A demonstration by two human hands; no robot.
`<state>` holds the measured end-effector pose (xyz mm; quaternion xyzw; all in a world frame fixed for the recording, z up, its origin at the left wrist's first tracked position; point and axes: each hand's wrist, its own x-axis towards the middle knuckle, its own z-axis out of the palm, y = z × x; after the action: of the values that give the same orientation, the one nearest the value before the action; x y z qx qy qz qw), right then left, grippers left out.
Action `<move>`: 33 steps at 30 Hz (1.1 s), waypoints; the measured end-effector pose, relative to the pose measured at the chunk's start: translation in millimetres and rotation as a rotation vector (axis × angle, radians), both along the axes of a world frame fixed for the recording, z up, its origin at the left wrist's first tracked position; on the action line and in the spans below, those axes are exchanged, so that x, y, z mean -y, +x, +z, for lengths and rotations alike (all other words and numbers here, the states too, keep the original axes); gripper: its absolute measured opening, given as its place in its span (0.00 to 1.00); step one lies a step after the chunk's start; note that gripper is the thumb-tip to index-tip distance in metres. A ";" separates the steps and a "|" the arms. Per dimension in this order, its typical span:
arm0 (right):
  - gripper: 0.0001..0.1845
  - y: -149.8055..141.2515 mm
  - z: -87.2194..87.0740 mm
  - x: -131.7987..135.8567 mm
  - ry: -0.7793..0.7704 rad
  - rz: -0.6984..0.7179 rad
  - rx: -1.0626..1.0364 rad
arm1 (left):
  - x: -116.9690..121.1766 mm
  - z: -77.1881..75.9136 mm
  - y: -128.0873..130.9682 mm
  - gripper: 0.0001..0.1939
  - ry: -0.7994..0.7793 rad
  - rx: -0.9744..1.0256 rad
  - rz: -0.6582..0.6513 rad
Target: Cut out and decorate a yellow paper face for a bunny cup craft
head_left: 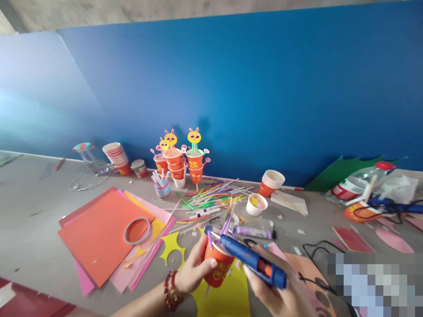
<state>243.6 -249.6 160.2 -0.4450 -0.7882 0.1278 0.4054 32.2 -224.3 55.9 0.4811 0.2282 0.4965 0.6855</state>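
My left hand, with a red bead bracelet at the wrist, is closed round a red paper cup with yellow print. Purple pipe cleaners rise from the cup, and a thin stick shows under it. One purple strip bends over the rim near my fingers, with a small dark blue round piece at its tip. My right hand is wrapped round a blue hot glue gun. The gun's nozzle points left, across the cup's rim, close to that strip; whether it touches cannot be told.
Finished cup figures with yellow animal heads stand at the back. Loose pipe cleaners lie before them. Coloured paper sheets with a tape roll lie left. Cup stacks, a plastic bottle and a black cable are also there.
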 end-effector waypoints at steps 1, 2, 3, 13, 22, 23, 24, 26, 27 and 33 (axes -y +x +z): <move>0.06 -0.1 0.1 -0.4 0.009 -0.003 -0.005 | 0.0 -0.1 0.0 0.32 0.001 -0.003 0.001; 0.06 -0.2 0.3 -0.9 0.013 -0.005 -0.013 | 0.0 -0.2 0.0 0.32 0.004 -0.004 0.001; 0.04 -0.5 0.8 -1.4 0.011 0.001 -0.017 | 0.0 -0.2 0.0 0.32 0.006 -0.004 -0.002; 0.04 -1.0 5.6 -1.7 -0.014 0.006 -0.002 | 0.3 5.9 1.1 0.31 0.012 -0.002 -0.021; 0.04 -1.6 6.4 -3.0 0.015 0.003 0.000 | 0.3 6.1 0.2 0.31 0.018 0.007 -0.035; 0.04 -1.8 6.5 -3.2 0.034 0.002 -0.004 | 0.3 5.9 0.2 0.31 0.013 0.008 -0.038; 0.04 -1.9 6.4 -3.4 0.051 0.001 -0.008 | 0.3 5.7 0.1 0.32 0.012 0.009 -0.039; 0.04 -1.8 6.0 -3.6 0.064 0.005 -0.007 | 0.4 5.6 -0.1 0.32 0.015 0.009 -0.043; 0.04 -1.7 5.8 -3.7 0.063 0.006 -0.004 | 0.5 5.8 -0.2 0.32 0.016 0.008 -0.044; 0.04 -0.6 5.5 -3.4 0.038 0.011 0.015 | -0.1 7.4 -0.5 0.32 0.003 0.007 -0.045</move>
<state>243.0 -246.2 165.7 -0.4337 -0.7960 0.1116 0.4073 31.8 -224.2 63.3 0.4853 0.2142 0.4830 0.6966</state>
